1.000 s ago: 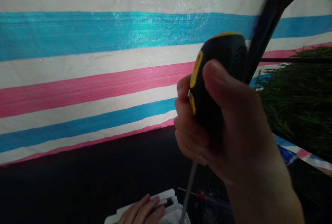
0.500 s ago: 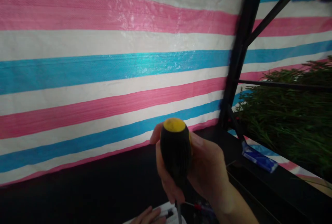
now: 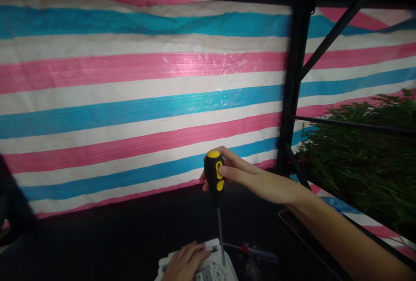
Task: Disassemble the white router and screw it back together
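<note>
My right hand (image 3: pixel 234 169) is closed around the upper part of a black-and-yellow screwdriver (image 3: pixel 215 185). The thumb presses on the yellow patch of its handle. The shaft points down, nearly upright, and its tip meets a white plastic device (image 3: pixel 230 268) at the bottom of the view. My left hand (image 3: pixel 186 263) grips the left part of this device, its fingers bent over the top. Round openings and a label-like area show beside the fingers. The frame's lower edge cuts off part of the device.
A second screwdriver (image 3: pixel 260 254), with a red and clear handle, lies on the black table (image 3: pixel 113 237) right of the device. A dark flat object (image 3: pixel 302 233) is farther right. Behind stand a striped tarp (image 3: pixel 146 129), a black metal post (image 3: pixel 290 86) and green plants (image 3: pixel 367 142).
The view has tilted down and back, showing more of the device and left hand. My right hand has moved to the handle's right side, turning it so the yellow patches show.
</note>
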Tool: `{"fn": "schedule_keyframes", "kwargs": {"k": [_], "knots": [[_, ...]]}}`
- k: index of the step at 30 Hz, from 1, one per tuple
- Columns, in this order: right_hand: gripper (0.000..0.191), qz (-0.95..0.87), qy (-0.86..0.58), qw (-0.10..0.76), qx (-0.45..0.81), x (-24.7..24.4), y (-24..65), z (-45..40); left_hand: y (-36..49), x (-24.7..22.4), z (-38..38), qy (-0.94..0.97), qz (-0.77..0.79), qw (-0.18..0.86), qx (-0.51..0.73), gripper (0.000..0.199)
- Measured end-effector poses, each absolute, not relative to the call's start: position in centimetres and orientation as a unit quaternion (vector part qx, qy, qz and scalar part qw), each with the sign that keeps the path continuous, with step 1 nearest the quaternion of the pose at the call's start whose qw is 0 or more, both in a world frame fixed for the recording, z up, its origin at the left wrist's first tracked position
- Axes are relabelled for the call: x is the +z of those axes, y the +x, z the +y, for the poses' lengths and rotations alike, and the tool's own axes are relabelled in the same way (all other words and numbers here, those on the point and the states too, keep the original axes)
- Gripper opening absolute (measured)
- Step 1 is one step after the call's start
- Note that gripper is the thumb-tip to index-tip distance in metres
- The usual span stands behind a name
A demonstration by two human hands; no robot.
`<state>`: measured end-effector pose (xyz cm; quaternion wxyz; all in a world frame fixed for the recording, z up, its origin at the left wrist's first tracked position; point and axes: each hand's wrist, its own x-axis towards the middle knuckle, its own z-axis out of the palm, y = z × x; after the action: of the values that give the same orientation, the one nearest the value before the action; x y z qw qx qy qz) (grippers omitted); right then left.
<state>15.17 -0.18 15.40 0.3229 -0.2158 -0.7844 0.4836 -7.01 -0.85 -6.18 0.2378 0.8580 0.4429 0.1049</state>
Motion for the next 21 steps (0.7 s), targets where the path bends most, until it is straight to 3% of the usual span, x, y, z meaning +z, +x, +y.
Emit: {"fn": "schedule_keyframes", "kwargs": {"k": [5, 11, 16, 21], "knots": [[0.032, -0.853, -0.259, 0.191, 0.412, 19.6, 14.8, 0.2, -6.2, -3.8, -3.1, 0.834, 0.488, 0.230, 0.114, 0.079], [0.014, -0.914, -0.401, -0.016, 0.052, 24.4, 11.7, -1.8, -5.7, -2.6, -4.2, 0.814, 0.515, 0.248, 0.105, 0.078], [0.026, -0.917, -0.399, 0.003, 0.009, 24.6, 11.0, -2.9, -5.8, -2.3, -4.4, 0.810, 0.522, 0.249, 0.093, 0.082], [0.029, -0.926, -0.290, 0.130, 0.205, 23.2, 12.0, 2.2, -5.8, -1.8, -4.7, 0.814, 0.515, 0.251, 0.102, 0.080]]}}
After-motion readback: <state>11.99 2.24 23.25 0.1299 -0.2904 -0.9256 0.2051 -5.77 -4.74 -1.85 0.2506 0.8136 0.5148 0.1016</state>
